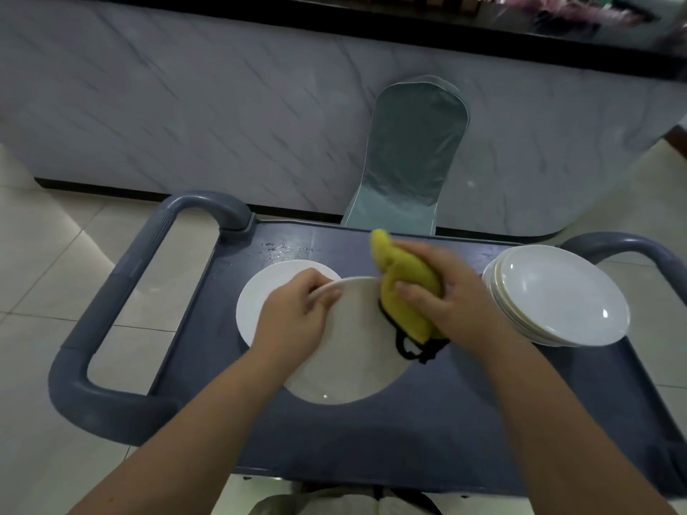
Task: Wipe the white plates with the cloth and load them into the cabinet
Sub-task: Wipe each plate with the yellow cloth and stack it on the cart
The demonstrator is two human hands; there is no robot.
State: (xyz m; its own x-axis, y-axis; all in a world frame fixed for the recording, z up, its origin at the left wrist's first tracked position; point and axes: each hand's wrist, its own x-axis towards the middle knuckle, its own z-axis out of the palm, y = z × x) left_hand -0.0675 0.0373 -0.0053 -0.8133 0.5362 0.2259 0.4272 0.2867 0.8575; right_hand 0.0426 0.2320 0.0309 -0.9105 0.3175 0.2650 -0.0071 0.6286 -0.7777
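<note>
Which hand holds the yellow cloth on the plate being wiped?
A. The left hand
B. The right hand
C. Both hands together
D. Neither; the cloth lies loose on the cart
B: the right hand grips the yellow cloth and presses it on the plate, while the left hand only holds that plate by its rim.

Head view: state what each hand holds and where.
Left hand grips the round white plate by its upper-left rim; right hand grips the bunched yellow cloth around its middle.
</note>
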